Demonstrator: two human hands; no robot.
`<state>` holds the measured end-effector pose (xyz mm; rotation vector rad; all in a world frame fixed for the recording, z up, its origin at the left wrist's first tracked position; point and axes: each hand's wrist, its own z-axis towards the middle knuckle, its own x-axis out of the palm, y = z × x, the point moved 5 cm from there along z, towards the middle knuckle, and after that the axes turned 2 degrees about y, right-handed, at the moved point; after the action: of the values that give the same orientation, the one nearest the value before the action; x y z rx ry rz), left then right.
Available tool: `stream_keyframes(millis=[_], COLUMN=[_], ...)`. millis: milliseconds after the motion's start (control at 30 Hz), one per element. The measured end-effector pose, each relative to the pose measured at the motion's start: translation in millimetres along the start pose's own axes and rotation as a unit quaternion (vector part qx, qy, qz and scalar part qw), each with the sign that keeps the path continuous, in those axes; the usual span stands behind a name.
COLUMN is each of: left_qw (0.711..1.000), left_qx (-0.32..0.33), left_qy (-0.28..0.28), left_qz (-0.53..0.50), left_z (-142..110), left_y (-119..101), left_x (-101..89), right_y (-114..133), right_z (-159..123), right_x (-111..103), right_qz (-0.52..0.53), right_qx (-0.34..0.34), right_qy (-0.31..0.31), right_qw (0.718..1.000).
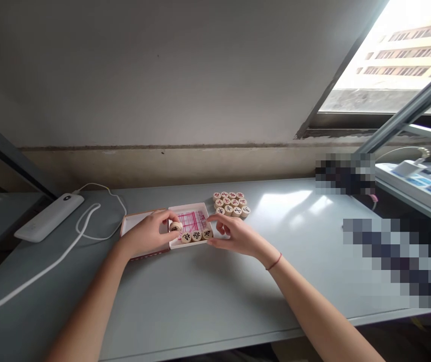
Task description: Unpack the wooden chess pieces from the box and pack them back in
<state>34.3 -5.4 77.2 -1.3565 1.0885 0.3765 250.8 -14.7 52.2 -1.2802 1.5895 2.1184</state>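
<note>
An open box (170, 245) lies on the desk, its white tray on the right and its red-edged lid (140, 219) folded out to the left. Between thumb and fingers, my left hand (149, 232) grips a round wooden Chinese chess piece (175, 227) at the tray's left side. Along the tray's near wall stand several black-marked pieces (196, 235) over a red-printed sheet (189, 221). My right hand (236, 234) is at the tray's right edge, thumb and index finger apart, their tips at the rim beside the rightmost piece. Beyond it, stacked chess pieces (232, 202) carry red and black characters.
To the left lie a white power bank (49, 217) and a white cable (55, 266) on the grey desk (200, 306). A wall stands behind. Blurred-out items (396, 261) and a metal frame (407, 110) are at the right, below a window.
</note>
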Motion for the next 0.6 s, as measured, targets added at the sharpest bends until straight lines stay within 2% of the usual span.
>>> stream_keyframes(millis=[100, 167, 267, 367, 433, 600], left_qw=[0.993, 0.983, 0.969, 0.95, 0.941, 0.943], left_qx=[0.021, 0.035, 0.045, 0.031, 0.012, 0.007], left_qy=[-0.013, 0.006, 0.029, 0.033, 0.014, -0.091], left_qz=[-0.113, -0.178, -0.242, -0.307, -0.337, -0.321], left_z=[1.8, 3.1, 5.7, 9.8, 12.9, 18.3], left_y=[-8.4, -17.5, -27.3, -25.7, -19.2, -3.5], left_x=[7.0, 18.1, 34.5, 44.7, 45.7, 32.5], right_y=[13.6, 21.5, 23.8, 13.9, 1.1, -34.1], right_z=[-1.9, -2.3, -2.1, -1.7, -1.9, -4.1], right_x=[-4.3, -2.6, 0.3, -3.7, -10.5, -19.2], right_qz=[0.047, 0.072, 0.099, 0.125, 0.125, 0.087], right_qx=[-0.034, -0.052, -0.041, -0.011, 0.026, 0.14], right_qy=[-0.026, -0.039, -0.046, -0.042, -0.039, 0.002], right_qw=[0.998, 0.995, 0.993, 0.991, 0.991, 0.986])
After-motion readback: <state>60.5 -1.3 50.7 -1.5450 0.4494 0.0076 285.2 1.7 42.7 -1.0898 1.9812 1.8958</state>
